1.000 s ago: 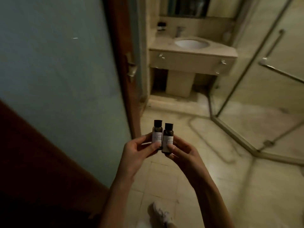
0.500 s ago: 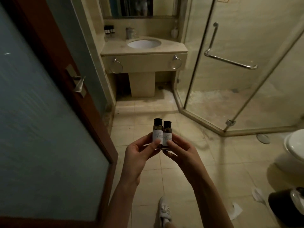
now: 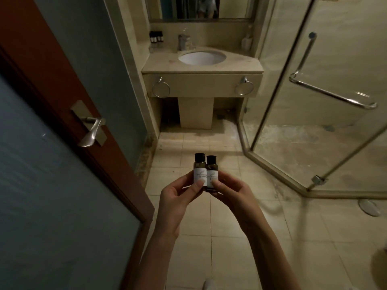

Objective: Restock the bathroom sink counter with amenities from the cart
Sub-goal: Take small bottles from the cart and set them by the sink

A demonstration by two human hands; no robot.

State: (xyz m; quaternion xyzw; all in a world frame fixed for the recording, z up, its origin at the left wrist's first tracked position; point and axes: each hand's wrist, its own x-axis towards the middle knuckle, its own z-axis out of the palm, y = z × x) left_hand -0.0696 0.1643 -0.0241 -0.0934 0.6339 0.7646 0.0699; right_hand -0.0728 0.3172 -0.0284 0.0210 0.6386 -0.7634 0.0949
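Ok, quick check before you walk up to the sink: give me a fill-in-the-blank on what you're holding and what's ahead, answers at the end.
1. The left hand and right hand together hold ____ small dark bottles upright.
2. The bottles' caps are ____ in colour.
3. Similar bottles already on the counter stand at the back ____ corner of the sink counter.
4. On the counter's front panel hang two towel ____.

Answers: two; black; left; rings
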